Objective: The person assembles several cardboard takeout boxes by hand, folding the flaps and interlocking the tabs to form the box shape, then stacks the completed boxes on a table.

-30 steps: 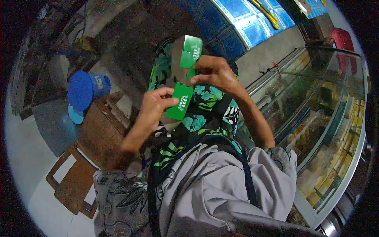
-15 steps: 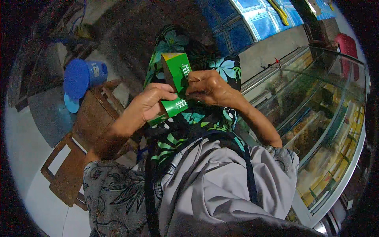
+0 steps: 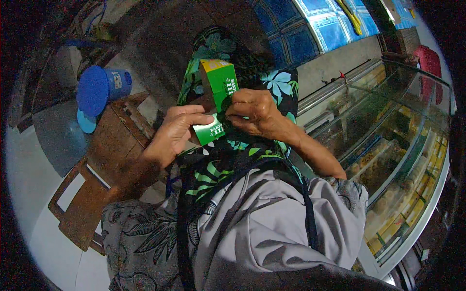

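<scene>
In the head view, the left hand (image 3: pixel 175 131) is closed on the lower flap of a green and yellow folded cardboard box (image 3: pixel 217 99), thumb on top. The right hand (image 3: pixel 252 112) pinches the box's upper part from the right, fingers curled onto it. The box sits between both hands, above the lap, over leaf-patterned cloth (image 3: pixel 272 82). It seems partly unfolded, though the hands hide its middle. To the left, a blue plastic jug with a blue lid (image 3: pixel 99 89) stands beside a brown wooden stool (image 3: pixel 114 140). On the right runs a glass display case (image 3: pixel 403 145).
</scene>
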The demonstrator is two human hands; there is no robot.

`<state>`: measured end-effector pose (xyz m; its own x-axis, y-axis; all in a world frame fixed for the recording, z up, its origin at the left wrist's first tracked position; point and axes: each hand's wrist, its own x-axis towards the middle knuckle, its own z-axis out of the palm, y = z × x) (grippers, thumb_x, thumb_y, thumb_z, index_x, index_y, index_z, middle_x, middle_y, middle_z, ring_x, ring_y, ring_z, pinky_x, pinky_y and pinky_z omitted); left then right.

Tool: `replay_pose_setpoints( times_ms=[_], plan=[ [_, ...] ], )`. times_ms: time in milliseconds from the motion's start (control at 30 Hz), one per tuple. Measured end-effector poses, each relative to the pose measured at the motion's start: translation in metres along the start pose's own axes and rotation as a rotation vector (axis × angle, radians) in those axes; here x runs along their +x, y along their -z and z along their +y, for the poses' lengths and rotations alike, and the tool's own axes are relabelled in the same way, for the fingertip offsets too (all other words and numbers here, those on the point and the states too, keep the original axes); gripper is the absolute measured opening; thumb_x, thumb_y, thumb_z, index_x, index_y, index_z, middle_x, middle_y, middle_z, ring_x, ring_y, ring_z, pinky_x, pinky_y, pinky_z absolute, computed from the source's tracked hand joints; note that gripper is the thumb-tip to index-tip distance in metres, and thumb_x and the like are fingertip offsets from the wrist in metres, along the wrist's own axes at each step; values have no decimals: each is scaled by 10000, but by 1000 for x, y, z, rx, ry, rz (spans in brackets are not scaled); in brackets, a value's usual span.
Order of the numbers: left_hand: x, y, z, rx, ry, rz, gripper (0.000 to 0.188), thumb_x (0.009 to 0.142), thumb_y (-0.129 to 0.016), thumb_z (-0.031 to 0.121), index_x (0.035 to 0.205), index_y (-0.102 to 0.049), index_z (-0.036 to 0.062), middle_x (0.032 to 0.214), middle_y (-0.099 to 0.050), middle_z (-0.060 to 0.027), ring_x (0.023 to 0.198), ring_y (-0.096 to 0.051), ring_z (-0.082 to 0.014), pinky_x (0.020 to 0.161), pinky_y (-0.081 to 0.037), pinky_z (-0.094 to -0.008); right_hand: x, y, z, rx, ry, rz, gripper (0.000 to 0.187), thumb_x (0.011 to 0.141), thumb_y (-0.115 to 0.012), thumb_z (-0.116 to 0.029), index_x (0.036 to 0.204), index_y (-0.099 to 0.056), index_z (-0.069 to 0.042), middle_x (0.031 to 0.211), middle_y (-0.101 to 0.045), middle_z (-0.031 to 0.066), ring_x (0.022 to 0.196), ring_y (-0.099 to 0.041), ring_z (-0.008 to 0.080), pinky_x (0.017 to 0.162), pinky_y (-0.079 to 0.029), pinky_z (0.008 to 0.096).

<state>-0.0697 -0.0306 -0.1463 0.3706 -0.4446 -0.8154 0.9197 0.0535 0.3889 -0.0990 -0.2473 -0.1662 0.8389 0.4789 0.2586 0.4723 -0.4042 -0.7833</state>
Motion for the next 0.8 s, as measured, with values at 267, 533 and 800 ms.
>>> replay_pose_setpoints(
  times_ms=[267,533,800],
  plan=[
    [14,12,-22,44,18,43,151,748,-685,46,677,-553,34,689,-595,-76,600,-610,-159,540,-515,-304,-7,-5,-10,-112,75,-114,169,600,-698,-44,751,-623,-51,658,-497,66,597,-545,257,485,-422,370],
    [-8,10,-22,27,22,-135,380,689,-676,-32,1047,-550,-54,1006,-632,-146,857,-637,-210,775,-510,-328,1,3,-3,-7,9,-63,183,588,-694,-51,757,-624,-49,673,-499,72,625,-548,257,509,-421,374],
    [-6,13,-33,-51,-34,-88,432,701,-647,-84,1114,-518,-80,1009,-642,-172,832,-649,-214,745,-530,-307,2,-5,-5,43,146,-109,154,541,-617,-93,654,-517,-62,661,-426,75,639,-507,273,527,-414,391]
  ],
)
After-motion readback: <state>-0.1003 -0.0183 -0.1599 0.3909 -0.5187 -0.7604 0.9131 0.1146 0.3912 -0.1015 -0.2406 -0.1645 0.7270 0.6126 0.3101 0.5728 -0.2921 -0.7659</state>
